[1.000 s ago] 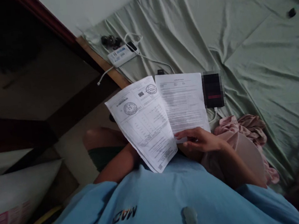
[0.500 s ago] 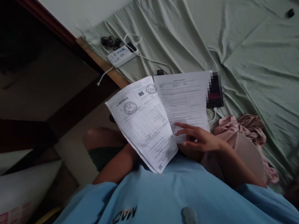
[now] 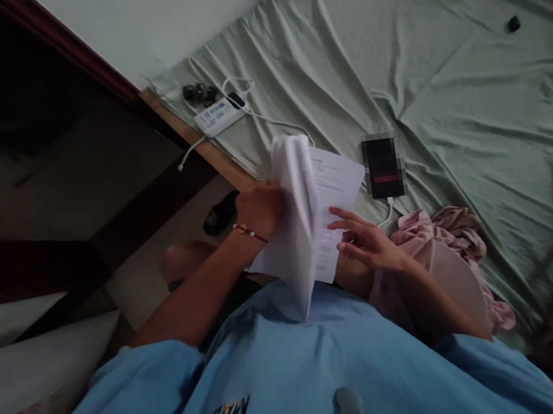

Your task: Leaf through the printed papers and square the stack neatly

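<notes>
The left hand [image 3: 258, 210] is clamped around the outer edge of a sheaf of white printed paper sheets [image 3: 303, 220], swinging it up on edge so the blank backs face the camera, while the right hand [image 3: 366, 244] is loose, fingers spread, fingertips just brushing the lower part of the printed page that faces right, gripping nothing. The sheets stand in mid-air above the lap, over the sky-blue T-shirt [image 3: 297, 372], between the two hands and near the edge of the bed. What could go wrong: the bundle is pinched along one side only, so the free sheets could fan apart and slide out, down to the floor by the dark sandal [image 3: 221, 214]; a tight squeeze there could also crease the pages. A wide swing to the right could knock the dark phone [image 3: 382, 167] lying on the wrinkled pale green bedsheet [image 3: 472, 116] and tug its white charging cable [image 3: 388, 210]. Counting now: two hands, one bundle of paper whose exact sheet count I cannot tell, at least two leaves showing; one phone; one white power strip [image 3: 217, 115] with a cord near the wooden bed frame [image 3: 198, 146]; one crumpled pink garment [image 3: 444, 260]; one thin bracelet [image 3: 249, 232] on the left wrist.
</notes>
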A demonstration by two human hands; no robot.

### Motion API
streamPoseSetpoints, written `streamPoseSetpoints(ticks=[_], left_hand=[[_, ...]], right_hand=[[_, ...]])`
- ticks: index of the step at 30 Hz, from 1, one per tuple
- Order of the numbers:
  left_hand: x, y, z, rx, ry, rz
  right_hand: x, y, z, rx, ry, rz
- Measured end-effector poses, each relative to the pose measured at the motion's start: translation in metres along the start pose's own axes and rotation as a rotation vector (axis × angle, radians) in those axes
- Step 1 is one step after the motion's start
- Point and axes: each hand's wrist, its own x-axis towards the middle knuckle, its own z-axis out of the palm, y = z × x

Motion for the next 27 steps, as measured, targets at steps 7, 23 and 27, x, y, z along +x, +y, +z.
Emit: streamPoseSetpoints(ticks=[7, 23, 27], left_hand=[[0.007, -0.021, -0.001, 0.22, 0.023, 0.07], [-0.027, -0.041, 0.02, -1.452, 0.082, -0.123], [-0.03, -0.032, 0.015, -1.641, 0.034, -0.138]], right_hand=[[0.005, 0.007, -0.007, 0.201, 0.579, 0.091], [0.008, 0.006, -0.008, 0.166, 0.626, -0.011], [0.007, 0.008, -0.008, 0.25, 0.559, 0.041]])
